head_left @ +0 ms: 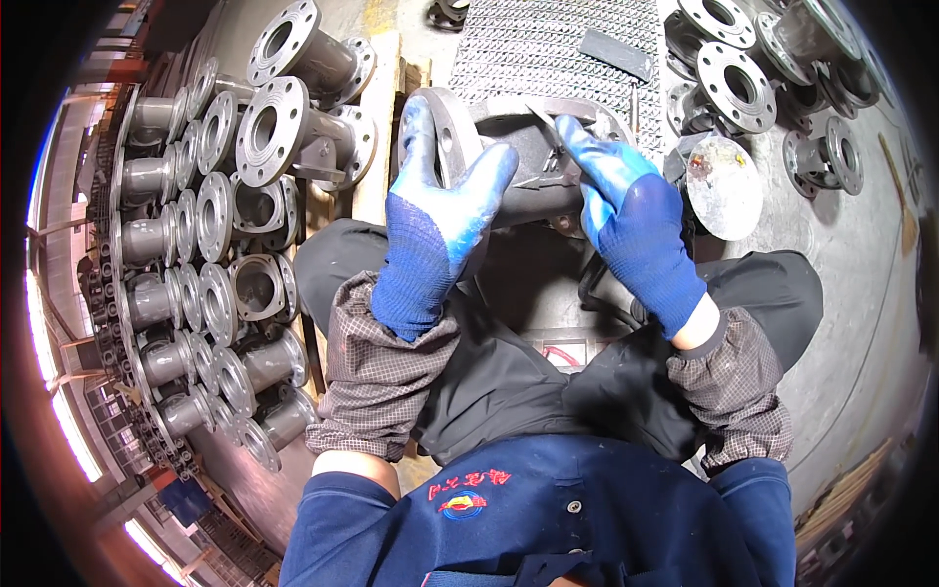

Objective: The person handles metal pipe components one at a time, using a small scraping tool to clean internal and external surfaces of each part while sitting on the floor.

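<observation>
A grey flanged metal casting (528,152), like a valve body, lies on its side in front of me, above my knees. My left hand (430,225), in a blue coated glove, grips its left flange, with the fingers over the rim and the thumb toward the body. My right hand (631,210), gloved alike, is closed on a thin pointed metal tool (541,114). The tool's tip points up and left over the top of the casting, near the right flange. Most of the tool is hidden by the fingers, and I cannot tell whether its tip touches the metal.
Beyond the casting lies a textured metal surface (548,49) with a dark flat bar (614,54) on it. Stacked flanged castings (217,215) fill the left, beside a wooden pallet (377,147). More castings (734,86) and a pale round disc (724,186) stand right.
</observation>
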The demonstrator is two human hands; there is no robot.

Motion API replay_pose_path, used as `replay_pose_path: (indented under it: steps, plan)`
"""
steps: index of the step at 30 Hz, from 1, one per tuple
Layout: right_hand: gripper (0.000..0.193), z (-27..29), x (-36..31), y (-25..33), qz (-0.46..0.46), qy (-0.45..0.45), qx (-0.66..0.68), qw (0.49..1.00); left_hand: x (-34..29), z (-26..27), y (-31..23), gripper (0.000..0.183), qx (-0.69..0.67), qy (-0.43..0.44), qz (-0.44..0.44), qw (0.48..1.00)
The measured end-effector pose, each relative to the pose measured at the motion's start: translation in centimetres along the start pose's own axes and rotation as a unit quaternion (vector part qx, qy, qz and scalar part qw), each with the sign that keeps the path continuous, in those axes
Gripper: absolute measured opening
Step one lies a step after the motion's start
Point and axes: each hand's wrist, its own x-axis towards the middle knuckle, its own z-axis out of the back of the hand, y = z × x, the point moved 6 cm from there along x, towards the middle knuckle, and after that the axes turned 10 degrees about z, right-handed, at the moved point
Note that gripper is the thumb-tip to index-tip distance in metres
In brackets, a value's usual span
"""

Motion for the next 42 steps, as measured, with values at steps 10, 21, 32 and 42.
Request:
replay_pose_path:
  steps: [10,21,32,42]
  plan:
    - [0.035,-0.3,0.2,-0.3,-0.010,0.008,-0.014,1.000,-0.1,0.2,-0.7,0.089,0.029,-0.007,-0.007,1.000]
    - [0.038,-1.0,-0.1,-1.7,-0.035,-0.020,0.150,0.988,-0.1,0.1,-0.8,0.089,0.037,-0.003,-0.011,0.999]
    - [0.051,-0.1,0.0,-2.1,-0.039,0.004,0.122,0.992,0.0,0.2,-0.4,0.089,0.000,0.008,0.009,1.000]
    - [0.054,0.7,0.8,0.0,0.038,0.024,-0.025,0.999,-0.1,0.4,-0.8,0.089,0.014,0.009,-0.021,1.000]
